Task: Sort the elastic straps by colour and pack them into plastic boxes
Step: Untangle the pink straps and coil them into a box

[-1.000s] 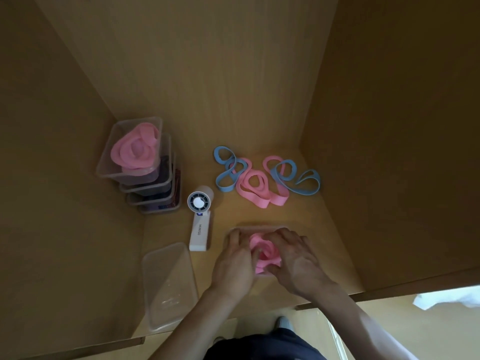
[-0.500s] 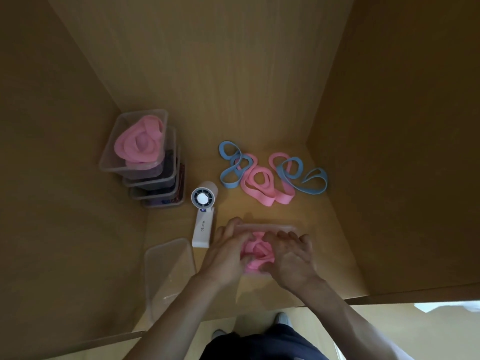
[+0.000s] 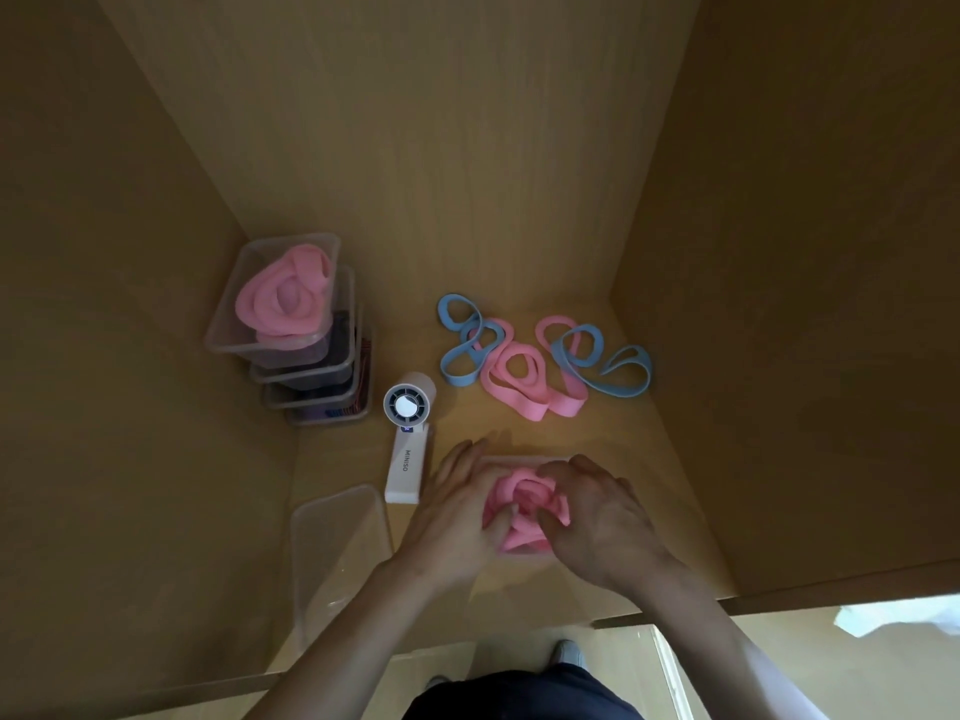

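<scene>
A coiled pink strap (image 3: 524, 504) sits in a clear plastic box (image 3: 506, 459) near the shelf's front edge, between my hands. My left hand (image 3: 457, 517) lies along the box's left side with straight fingers, its thumb pressing into the coil. My right hand (image 3: 597, 527) curls its fingers over the coil from the right and grips it. Further back lie loose straps: a pink one (image 3: 514, 379), a blue one (image 3: 460, 350) to its left and another blue one (image 3: 605, 368) to its right. Most of the box is hidden by my hands.
A stack of clear boxes (image 3: 311, 376) stands at the left wall, the top box (image 3: 223, 337) holding pink straps. A white handheld fan (image 3: 408, 444) lies beside my left hand. An empty clear box (image 3: 337, 553) rests at front left. Wooden walls close in on three sides.
My right hand's fingers, spread flat on the coil's right side before, now curl over its top. My left hand's fingers have stretched out along the box. The loose straps have not moved.
</scene>
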A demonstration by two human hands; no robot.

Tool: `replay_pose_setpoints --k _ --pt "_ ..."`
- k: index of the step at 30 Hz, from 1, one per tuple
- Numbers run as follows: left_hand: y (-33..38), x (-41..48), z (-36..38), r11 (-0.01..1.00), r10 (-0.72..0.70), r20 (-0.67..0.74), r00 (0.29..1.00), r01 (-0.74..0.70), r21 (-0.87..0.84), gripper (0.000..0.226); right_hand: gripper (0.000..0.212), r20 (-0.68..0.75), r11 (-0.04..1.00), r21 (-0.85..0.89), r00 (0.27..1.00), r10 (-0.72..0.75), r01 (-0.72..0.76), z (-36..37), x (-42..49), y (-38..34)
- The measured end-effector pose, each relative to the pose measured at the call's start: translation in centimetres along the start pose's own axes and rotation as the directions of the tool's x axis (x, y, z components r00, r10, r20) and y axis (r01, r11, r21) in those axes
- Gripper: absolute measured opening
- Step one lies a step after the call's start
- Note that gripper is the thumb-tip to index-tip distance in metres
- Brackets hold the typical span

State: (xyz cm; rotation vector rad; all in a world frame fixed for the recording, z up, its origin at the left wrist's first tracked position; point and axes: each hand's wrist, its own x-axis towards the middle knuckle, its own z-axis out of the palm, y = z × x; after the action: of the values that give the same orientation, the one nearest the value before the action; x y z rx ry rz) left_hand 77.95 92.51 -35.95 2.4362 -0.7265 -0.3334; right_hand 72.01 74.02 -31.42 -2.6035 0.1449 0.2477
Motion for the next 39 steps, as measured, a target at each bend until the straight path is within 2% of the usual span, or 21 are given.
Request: replay_pose_setpoints --k 5,9,14,17,21,29,33,39 --pt "-0.1 0.3 -0.4 0.998 0.041 0.013 0.999 -0.042 0.045 0.046 0.025 -0.115 0.996 0.087 0.993 0.017 -0.007 0.0 -0.8 -0.1" --pt "-0.8 -0.1 0.1 0.995 0.009 0.029 1.000 -0.012 0.099 0.046 0.017 -0.163 0.993 0.115 0.987 0.008 0.011 1.5 -1.1 -0.1" --pt "-0.9 -0.1 0.5 0.997 -0.016 -0.011 1.000 0.017 0.073 0.044 0.017 -0.173 0.998 0.026 0.984 -0.048 0.053 4.1 -0.9 0.5" --pt "-0.7 -0.3 0.6 0.996 -0.024 -0.044 0.999 0.028 0.082 0.040 0.014 -0.099 0.994 -0.054 0.990 -0.102 0.097 4.6 -0.1 0.5" --pt "-0.6 -0.5 1.0 0.996 -0.031 -0.057 0.998 0.036 0.081 0.034 0.013 0.037 0.992 -0.088 0.996 -0.084 0.087 4.5 1.4 -0.2" --pt "-0.6 -0.7 0.9 0.989 -0.057 -0.061 0.996 0.065 0.130 0.032 0.016 0.060 0.983 -0.179 0.998 -0.020 0.030 4.9 3.5 -1.6" --pt "-0.7 -0.8 0.5 0.991 -0.020 -0.025 0.999 0.023 0.133 0.035 0.017 0.104 0.975 -0.216 0.994 -0.026 0.048 4.6 4.1 -1.9" --pt "-0.5 -1.1 -0.5 0.988 0.001 0.050 0.999 -0.009 0.153 0.043 0.020 0.074 0.984 -0.170 0.996 -0.040 0.053 3.5 3.0 -1.5"
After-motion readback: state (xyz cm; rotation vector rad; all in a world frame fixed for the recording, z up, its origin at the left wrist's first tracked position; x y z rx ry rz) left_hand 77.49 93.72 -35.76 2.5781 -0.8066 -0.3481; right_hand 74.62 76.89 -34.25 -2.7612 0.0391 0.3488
